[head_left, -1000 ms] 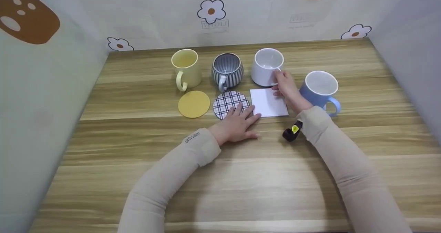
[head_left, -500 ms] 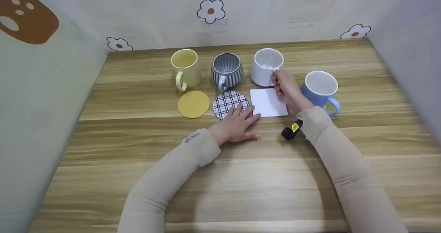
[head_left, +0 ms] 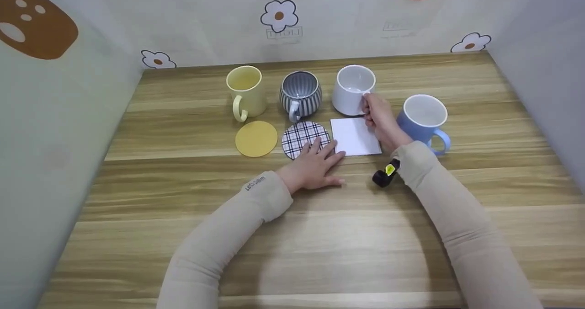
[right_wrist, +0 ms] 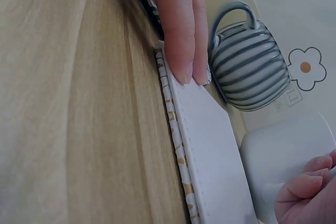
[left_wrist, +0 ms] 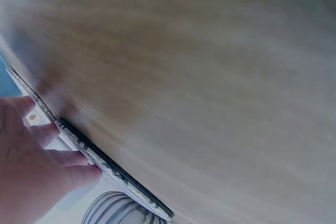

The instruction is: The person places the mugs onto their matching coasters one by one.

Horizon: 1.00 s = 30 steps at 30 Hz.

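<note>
In the head view my right hand (head_left: 380,116) grips the handle of the white mug (head_left: 350,99), its fingers curled; the right wrist view shows thumb and fingers pinching at the handle beside the white mug (right_wrist: 286,156). My left hand (head_left: 315,166) lies spread, fingertips on the round plaid coaster (head_left: 299,137) and at the left edge of the white square coaster (head_left: 356,137). From the right wrist, two left fingers (right_wrist: 178,30) press on the corner of the white square coaster (right_wrist: 210,135), which has a gold-patterned layer along its lower edge. The white mug stands upright behind the square coaster.
A striped grey mug (head_left: 307,99) stands behind the plaid coaster, and a yellow mug (head_left: 254,99) behind a round yellow coaster (head_left: 257,139). The blue mug (head_left: 413,124) stands right beside my right wrist. A patterned wall (head_left: 219,25) closes the table's back.
My right fingers, looser at the white mug's handle a second ago, have curled in around it. The left hand, mugs and coasters have kept their places.
</note>
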{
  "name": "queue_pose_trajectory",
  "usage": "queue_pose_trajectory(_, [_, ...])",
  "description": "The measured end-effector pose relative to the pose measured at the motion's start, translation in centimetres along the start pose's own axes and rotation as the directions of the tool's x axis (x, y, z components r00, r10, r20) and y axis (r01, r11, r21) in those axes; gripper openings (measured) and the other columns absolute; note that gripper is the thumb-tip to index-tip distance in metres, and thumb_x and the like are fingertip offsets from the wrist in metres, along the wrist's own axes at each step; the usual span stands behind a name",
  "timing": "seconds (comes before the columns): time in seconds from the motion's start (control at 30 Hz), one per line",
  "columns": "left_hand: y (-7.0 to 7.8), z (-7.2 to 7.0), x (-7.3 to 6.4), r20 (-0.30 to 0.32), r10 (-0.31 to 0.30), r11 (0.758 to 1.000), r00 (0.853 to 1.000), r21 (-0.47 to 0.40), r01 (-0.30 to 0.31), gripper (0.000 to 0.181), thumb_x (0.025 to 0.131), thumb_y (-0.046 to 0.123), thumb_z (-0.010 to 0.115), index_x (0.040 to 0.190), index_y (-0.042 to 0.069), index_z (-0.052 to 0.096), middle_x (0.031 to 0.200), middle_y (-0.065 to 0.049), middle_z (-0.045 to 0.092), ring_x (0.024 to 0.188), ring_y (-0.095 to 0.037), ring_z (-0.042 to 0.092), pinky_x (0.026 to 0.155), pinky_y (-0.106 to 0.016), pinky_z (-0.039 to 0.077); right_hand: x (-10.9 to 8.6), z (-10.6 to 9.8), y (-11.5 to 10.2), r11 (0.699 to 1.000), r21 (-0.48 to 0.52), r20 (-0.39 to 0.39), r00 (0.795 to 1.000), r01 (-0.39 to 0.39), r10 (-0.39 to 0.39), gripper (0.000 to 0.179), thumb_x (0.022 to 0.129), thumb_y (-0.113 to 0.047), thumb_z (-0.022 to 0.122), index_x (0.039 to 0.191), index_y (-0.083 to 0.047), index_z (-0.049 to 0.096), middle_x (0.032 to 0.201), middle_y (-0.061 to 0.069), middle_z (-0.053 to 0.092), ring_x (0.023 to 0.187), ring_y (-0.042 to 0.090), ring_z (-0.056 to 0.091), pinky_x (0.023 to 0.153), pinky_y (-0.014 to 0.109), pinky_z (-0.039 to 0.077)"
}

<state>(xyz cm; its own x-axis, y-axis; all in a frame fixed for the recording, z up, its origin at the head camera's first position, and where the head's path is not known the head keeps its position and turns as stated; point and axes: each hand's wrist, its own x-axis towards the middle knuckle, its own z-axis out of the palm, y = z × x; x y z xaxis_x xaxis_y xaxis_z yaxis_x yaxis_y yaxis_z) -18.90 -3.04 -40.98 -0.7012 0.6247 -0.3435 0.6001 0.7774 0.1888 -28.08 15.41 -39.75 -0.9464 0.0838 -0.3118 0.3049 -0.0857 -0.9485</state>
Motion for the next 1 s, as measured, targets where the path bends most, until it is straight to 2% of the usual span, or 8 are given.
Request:
queue_pose_trajectory(0.4, [0.0, 0.2, 0.2, -0.004, -0.002, 1.000, 1.000, 0.019, 0.002, 0.076, 0.087, 0.064, 0.036, 0.148, 0.025, 0.015, 0.155, -0.006, 0.004, 0.138, -0.041, -0.001, 0.110, -0.055, 0.007, -0.5, -0.3, -0.3, 1.000, 0.018, 0.029, 1.000, -0.009, 0.008, 0.035, 0.092, -0.019, 0.042, 0.058, -0.013, 0.040, 0.052, -0.007, 0.037, 0.042, 0.004, 0.029, 0.038, 0.015, 0.022])
queue_pose_trajectory(1.0, [-0.1, 0.1, 0.2, 0.010, -0.001, 1.000, 1.000, 0.001, 0.001, 0.076, 0.087, 0.065, 0.036, 0.148, 0.025, 0.015, 0.155, -0.006, 0.002, 0.137, -0.042, -0.002, 0.110, -0.055, 0.006, -2.3, -0.4, -0.8, 1.000, 0.006, 0.005, 1.000, 0.020, -0.020, 0.032, 0.091, -0.018, 0.044, 0.060, -0.012, 0.041, 0.055, -0.005, 0.039, 0.044, 0.005, 0.030, 0.039, 0.016, 0.023])
